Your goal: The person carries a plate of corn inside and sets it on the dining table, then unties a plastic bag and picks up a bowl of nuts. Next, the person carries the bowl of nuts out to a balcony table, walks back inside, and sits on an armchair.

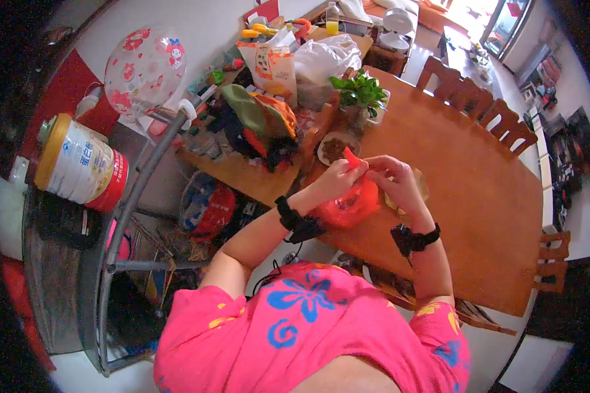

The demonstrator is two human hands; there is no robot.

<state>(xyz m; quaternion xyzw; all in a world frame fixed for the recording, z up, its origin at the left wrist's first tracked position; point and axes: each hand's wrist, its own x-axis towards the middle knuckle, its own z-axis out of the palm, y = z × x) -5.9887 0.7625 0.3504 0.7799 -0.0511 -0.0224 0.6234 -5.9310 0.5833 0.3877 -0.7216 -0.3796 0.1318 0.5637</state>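
A red plastic bag (349,207) hangs below my two hands at the near left edge of the wooden table (465,190). My left hand (337,180) is closed on the bag's gathered top, and a red tip sticks up above its fingers. Close beside it, my right hand (394,177) has its fingers bent together at the same red top; whether they pinch the plastic is too small to tell. Just behind the hands stands a plate of small brown pieces (334,145). A pale round item (421,187) lies partly hidden behind my right hand.
A leafy green plant (360,90) stands at the table's far left corner. Wooden chairs (475,98) line the far side. Bags and cloths (259,118) crowd a side surface at left. A metal frame (137,190) and a large tin (78,164) stand further left.
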